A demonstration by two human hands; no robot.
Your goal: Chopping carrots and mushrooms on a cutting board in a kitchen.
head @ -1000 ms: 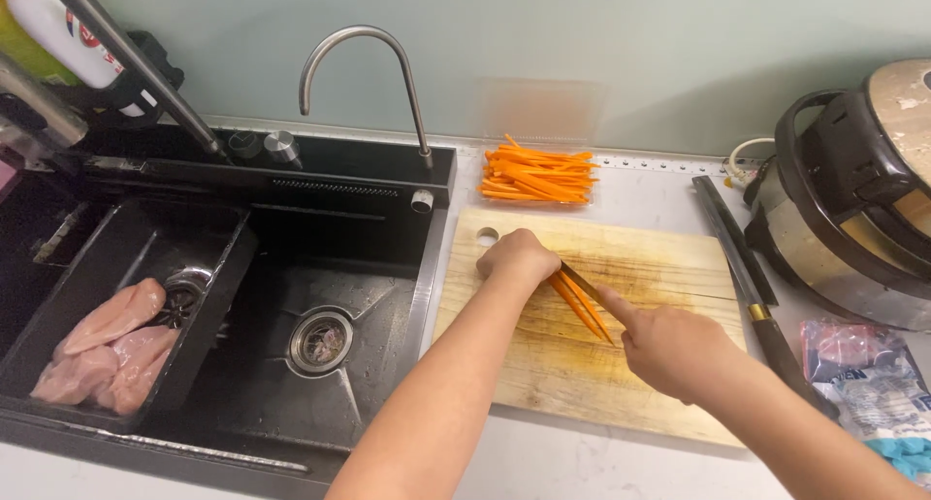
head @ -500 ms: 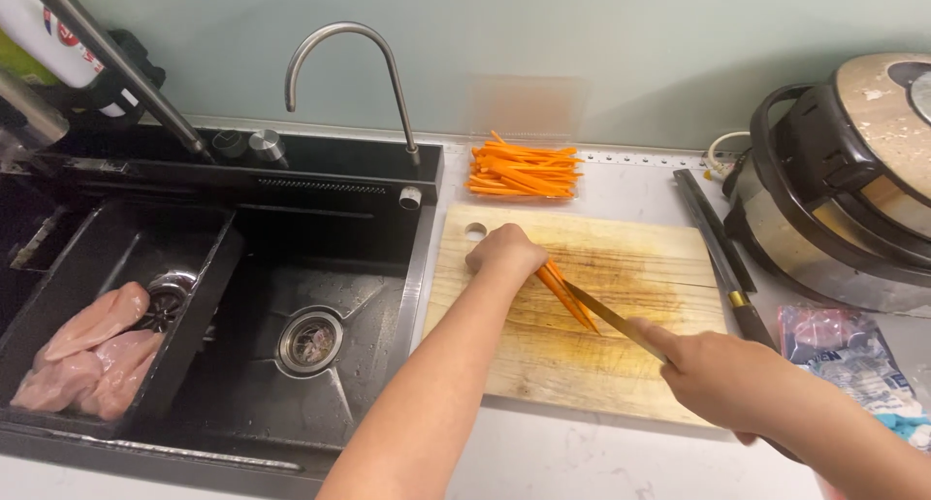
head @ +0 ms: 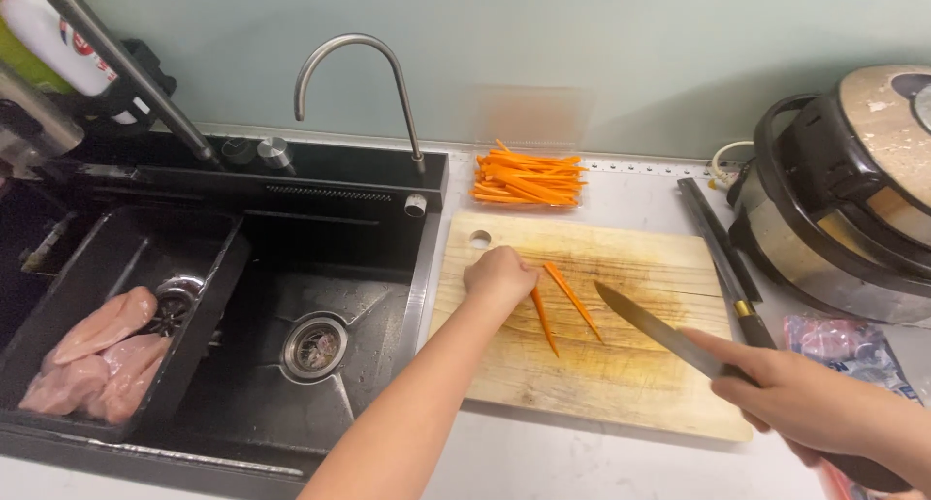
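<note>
Carrot strips (head: pixel 558 301) lie on the wooden cutting board (head: pixel 621 384) just right of the left hand (head: pixel 498 277), whose curled fingers pinch their near ends. Right hand (head: pixel 805 398), fist closed round a knife (head: pixel 659 330), holds the blade clear, pointing toward the strips.

Left hand (head: pixel 498 277) curled, palm down, arm extended; right hand (head: pixel 790 398) fisted, gripping.

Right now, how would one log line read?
left hand: on carrot sticks | right hand: holds knife, lifted | cutting board
</note>
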